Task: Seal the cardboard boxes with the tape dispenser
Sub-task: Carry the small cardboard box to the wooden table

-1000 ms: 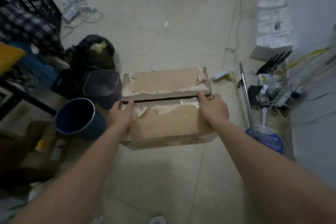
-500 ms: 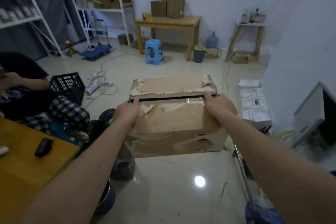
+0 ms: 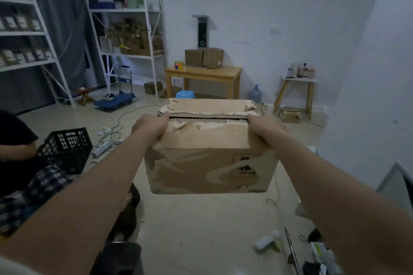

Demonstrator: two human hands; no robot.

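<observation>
Left hand [image 3: 149, 127] and right hand [image 3: 266, 128] grip cardboard box [image 3: 207, 163] aloft.

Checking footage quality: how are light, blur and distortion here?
Head view: dim, bluish light; the cardboard box and both hands are slightly soft; wide-angle bending bows the shelves and walls near the edges; no glare.

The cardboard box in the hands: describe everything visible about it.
The cardboard box is brown corrugated board, worn, its top paper torn into pale patches. Its two top flaps nearly meet, leaving a dark, untaped slit. A label on its front reads "UN". It is held level above the floor, the left hand and right hand gripping the slit's ends.
</observation>
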